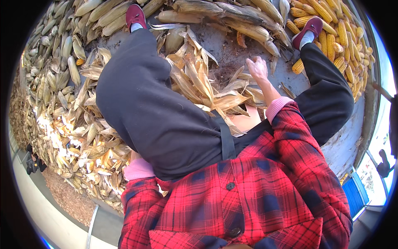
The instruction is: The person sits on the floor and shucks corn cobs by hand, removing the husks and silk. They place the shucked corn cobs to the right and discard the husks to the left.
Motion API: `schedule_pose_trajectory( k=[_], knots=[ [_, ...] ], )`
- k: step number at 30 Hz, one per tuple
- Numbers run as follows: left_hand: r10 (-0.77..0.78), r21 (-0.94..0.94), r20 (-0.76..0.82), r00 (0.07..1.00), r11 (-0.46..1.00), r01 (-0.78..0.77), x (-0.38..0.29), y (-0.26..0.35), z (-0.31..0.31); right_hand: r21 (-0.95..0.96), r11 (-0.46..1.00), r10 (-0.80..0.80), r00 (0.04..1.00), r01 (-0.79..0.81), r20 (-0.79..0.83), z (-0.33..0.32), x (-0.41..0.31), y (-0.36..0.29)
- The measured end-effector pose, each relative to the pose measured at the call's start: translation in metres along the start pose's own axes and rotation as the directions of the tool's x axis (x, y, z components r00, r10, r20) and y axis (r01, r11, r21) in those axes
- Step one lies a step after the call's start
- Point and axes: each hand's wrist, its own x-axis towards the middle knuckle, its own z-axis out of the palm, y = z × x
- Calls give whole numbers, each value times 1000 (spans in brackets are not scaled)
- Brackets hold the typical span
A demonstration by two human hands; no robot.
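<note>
Fingers curled, my right hand (257,68) is over the floor between my legs, just above a heap of loose corn husks (228,99); whether it holds something small cannot be made out. Only the wrist of my left arm shows, beside my left thigh; the hand itself is hidden behind the leg, near the husks at the left. Unhusked ears of corn (248,29) lie in front of my feet. A partly bare, reddish cob (241,39) lies on the floor beyond my right hand.
Husked yellow corn (345,40) is piled at the upper right, against my right shoe. A large mass of unhusked ears and husks (53,81) covers the left side. Under the husks between my legs, part of a flat pinkish thing (245,119) shows. A blue panel (355,194) stands at the lower right.
</note>
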Motion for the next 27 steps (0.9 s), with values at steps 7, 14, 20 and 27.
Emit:
schedule_pose_trajectory(
  k=[7, 14, 20, 27],
  knots=[
    [704, -140, 160, 692, 710, -690, -24, 60, 48, -86, 995, 77, 912, -46, 403, 95, -49, 31],
    [668, -28, 537, 515, 624, -781, -28, 61, 114, 814, 554, -531, 677, -178, 510, 153, -92, -35],
    [400, -63, 687, 606, 864, -499, -25, 19, 109, 309, 676, -185, 251, -669, 950, 122, -135, -75],
    [336, 17, 529, 779, 914, -405, -71, -20, 47, 330, 927, -373, 353, 177, 858, 0, -125, -157]
  ],
)
